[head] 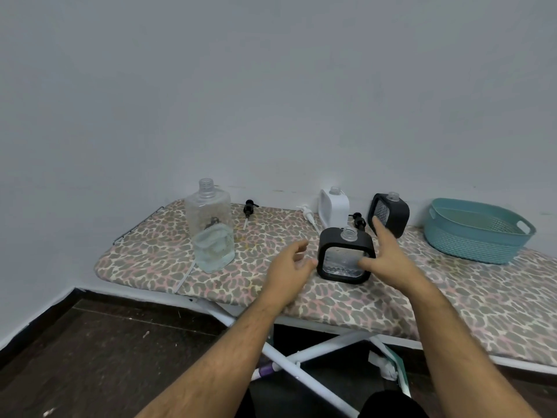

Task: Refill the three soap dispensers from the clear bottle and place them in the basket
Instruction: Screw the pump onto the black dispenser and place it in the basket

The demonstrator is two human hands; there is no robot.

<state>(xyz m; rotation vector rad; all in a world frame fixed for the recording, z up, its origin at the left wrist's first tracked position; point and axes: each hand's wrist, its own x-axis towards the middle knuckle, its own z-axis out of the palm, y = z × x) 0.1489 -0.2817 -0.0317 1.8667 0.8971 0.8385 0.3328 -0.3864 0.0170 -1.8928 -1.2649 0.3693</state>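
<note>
A black-framed soap dispenser stands uncapped on the leopard-print ironing board. My right hand rests against its right side, thumb on the clear front, index finger raised. My left hand hovers open just left of it, a fingertip almost touching the frame. A white dispenser and a second black dispenser stand uncapped behind. The clear bottle stands uncapped at the left, liquid low in it. The teal basket sits far right.
Three pump heads lie on the board: a black one near the clear bottle, a white one and another black one by the white dispenser. The wall runs right behind the board. Below are white legs and dark floor.
</note>
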